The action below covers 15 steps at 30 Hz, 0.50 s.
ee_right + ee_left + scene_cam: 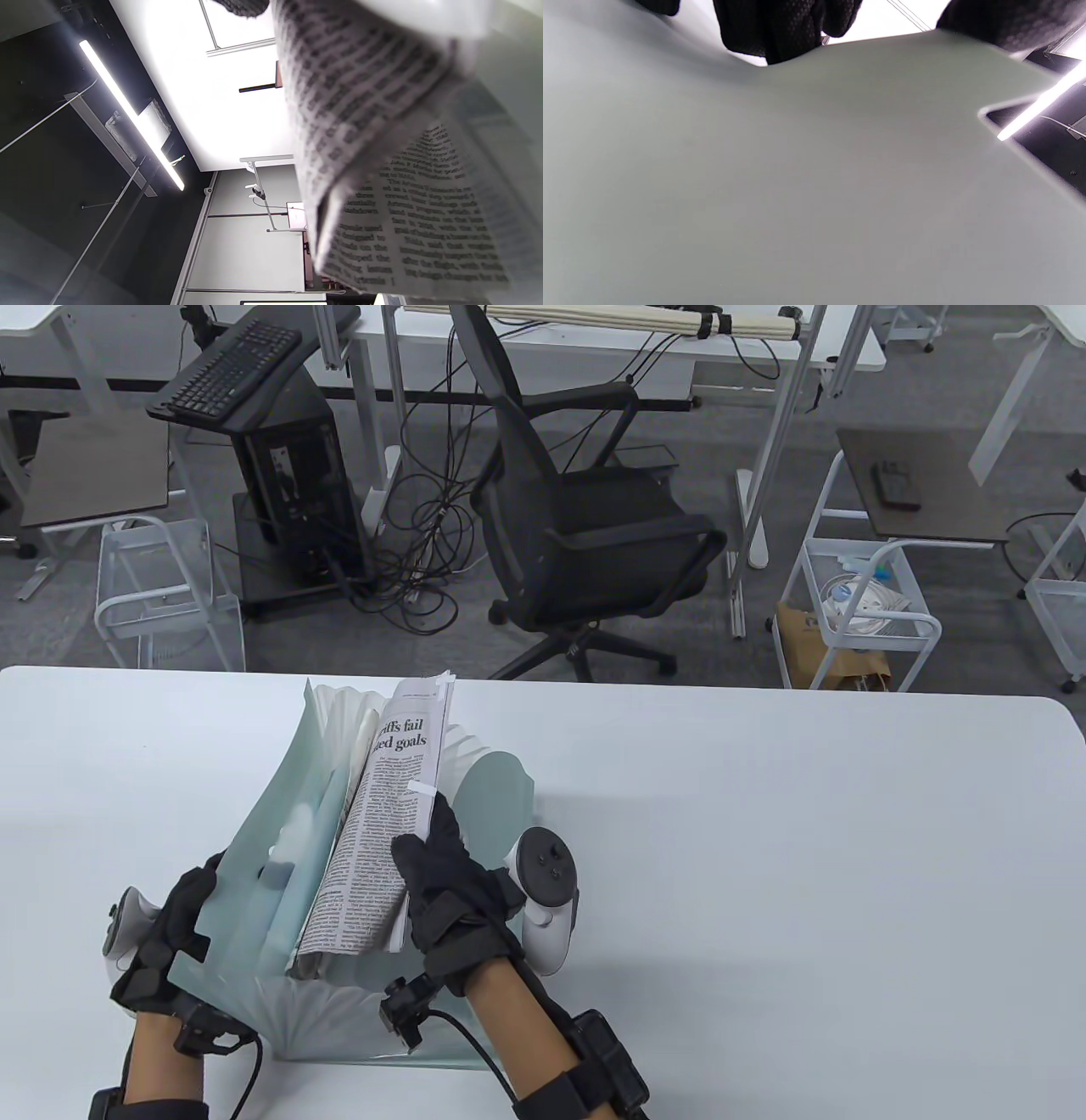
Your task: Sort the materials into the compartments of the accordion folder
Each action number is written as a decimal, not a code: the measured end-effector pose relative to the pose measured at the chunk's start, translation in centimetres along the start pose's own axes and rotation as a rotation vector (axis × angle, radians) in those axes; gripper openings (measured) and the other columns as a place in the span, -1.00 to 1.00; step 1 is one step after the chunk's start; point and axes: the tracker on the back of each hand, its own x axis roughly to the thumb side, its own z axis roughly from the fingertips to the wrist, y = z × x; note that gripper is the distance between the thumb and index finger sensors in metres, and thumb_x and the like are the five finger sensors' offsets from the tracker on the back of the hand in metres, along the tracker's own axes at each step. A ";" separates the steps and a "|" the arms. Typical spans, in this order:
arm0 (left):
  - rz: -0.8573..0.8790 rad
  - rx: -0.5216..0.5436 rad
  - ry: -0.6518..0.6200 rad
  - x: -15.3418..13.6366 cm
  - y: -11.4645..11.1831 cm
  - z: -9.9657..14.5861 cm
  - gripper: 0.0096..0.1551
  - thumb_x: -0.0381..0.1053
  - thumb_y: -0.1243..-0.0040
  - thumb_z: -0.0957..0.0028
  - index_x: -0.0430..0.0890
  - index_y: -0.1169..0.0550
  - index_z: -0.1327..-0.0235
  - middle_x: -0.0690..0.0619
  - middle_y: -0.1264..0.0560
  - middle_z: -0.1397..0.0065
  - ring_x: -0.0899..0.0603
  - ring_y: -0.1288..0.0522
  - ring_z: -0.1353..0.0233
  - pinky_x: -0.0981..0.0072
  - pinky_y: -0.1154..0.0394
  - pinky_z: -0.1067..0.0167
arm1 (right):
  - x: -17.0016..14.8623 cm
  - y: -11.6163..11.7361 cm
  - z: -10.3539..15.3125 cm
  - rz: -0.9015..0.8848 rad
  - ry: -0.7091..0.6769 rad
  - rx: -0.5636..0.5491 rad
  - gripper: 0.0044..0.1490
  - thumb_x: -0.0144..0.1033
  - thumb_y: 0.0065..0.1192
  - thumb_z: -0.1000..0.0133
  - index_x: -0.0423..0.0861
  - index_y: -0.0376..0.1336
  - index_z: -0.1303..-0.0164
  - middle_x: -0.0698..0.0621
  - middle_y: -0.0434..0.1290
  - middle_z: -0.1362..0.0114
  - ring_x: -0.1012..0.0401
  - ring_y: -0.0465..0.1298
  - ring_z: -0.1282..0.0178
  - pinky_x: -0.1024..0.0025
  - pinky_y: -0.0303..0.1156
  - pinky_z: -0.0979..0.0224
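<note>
Table view: right hand (pixel 454 882) grips newspaper (pixel 382 848); left hand (pixel 170 933) holds folder (pixel 254 891) edge.

You have a folder (pixel 254 848) of thin, translucent pale-green plastic, smooth with a soft sheen, its pleated sides (pixel 339 1018) a whiter, frosted plastic; in the left wrist view its cover (pixel 797 190) looks matt and even. Your newspaper (pixel 373 848) is matt, greyish newsprint, soft and creased at the fold, printed in black, and close up in the right wrist view its sheets (pixel 382 148) look slightly rough. Your gloves (pixel 445 869) are black knitted cloth with a fine mesh texture, the trackers (pixel 547 899) are smooth white and dark plastic, and the table (pixel 806 857) is smooth, matt white.
</note>
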 end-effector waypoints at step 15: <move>-0.025 0.001 0.002 0.2 -0.2 0.0 0.01 0.40 -0.19 0.03 -0.04 -0.13 -0.56 -0.17 -0.46 -0.40 -0.33 -0.22 -0.60 -0.39 -0.10 -0.43 | 2.9 0.7 -0.5 0.662 0.213 -0.040 -0.17 -0.35 0.12 -0.44 -0.51 -0.18 -0.61 -0.45 0.27 -0.42 -0.13 0.58 0.01 0.07 0.53 -0.09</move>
